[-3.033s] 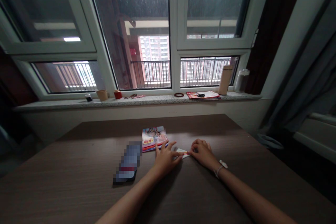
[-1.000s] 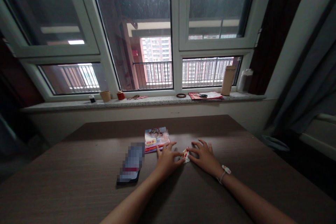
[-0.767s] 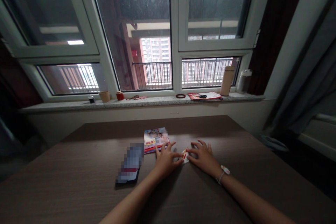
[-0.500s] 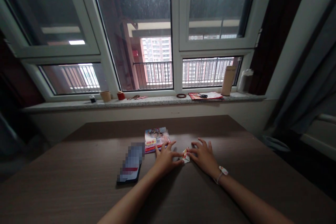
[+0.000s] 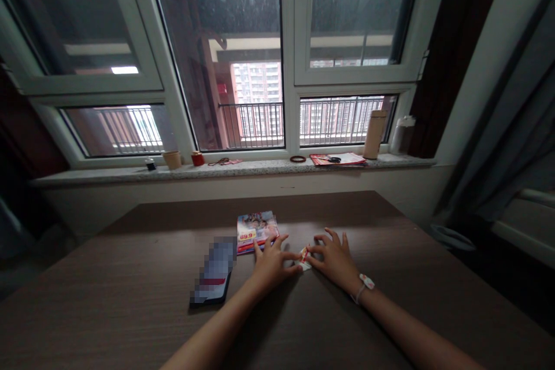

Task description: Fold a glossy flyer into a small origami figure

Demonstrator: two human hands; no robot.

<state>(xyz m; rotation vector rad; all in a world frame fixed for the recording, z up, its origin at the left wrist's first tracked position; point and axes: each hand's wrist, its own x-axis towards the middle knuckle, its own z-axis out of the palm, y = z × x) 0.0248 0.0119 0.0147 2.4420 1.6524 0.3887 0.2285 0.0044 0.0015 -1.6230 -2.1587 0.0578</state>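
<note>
Between my two hands lies a small piece of folded paper, white with red and yellow print, on the brown table. My left hand grips its left edge between thumb and index finger; the other fingers spread out beside a stack of printed leaflets. My right hand pinches the opposite edge with thumb and index finger, its remaining fingers raised and apart. A band with a white tag circles the right wrist. The fingertips cover parts of the paper, so its exact folds cannot be made out.
A phone with a blurred screen lies left of my left forearm on the table. Along the windowsill stand a paper cup, a red spool, scissors on printed sheets, and a tan bottle.
The view has shifted very slightly. Both hands keep nearly the same pose at the folded paper, with no clear movement of it on the table.
</note>
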